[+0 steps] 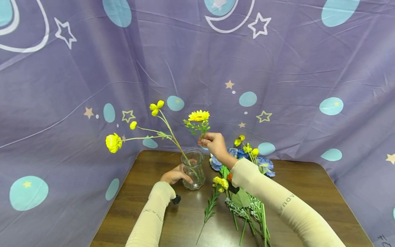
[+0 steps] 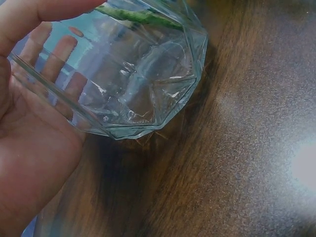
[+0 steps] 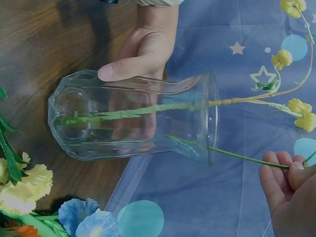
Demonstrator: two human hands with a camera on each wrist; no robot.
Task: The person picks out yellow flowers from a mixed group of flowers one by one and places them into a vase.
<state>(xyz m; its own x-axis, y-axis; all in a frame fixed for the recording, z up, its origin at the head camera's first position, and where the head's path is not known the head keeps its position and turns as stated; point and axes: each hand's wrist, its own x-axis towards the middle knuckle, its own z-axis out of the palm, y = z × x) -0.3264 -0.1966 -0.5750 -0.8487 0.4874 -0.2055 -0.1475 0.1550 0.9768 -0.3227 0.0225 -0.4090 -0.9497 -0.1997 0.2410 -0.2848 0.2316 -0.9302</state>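
A clear glass vase (image 1: pixel 197 176) stands on the table, and my left hand (image 1: pixel 176 174) grips its side with the thumb in front and the fingers behind. Inside it leans a branching stem of yellow flowers (image 1: pixel 168 132), which spreads to the left. My right hand (image 1: pixel 215 143) pinches the stem of a yellow daisy-like flower (image 1: pixel 199 116) with small green leaves, above the vase's right rim. In the right wrist view, the lower end of this thin green stem (image 3: pixel 242 157) reaches inside the vase mouth.
To the right lies a pile of blue flowers (image 1: pixel 265 164), yellow buds and green stems, partly under my right sleeve. Beside it lies a single yellow carnation-like flower (image 1: pixel 220 183) with a leafy stem. A purple patterned cloth (image 1: pixel 293 68) hangs behind the wooden table (image 1: pixel 296 188).
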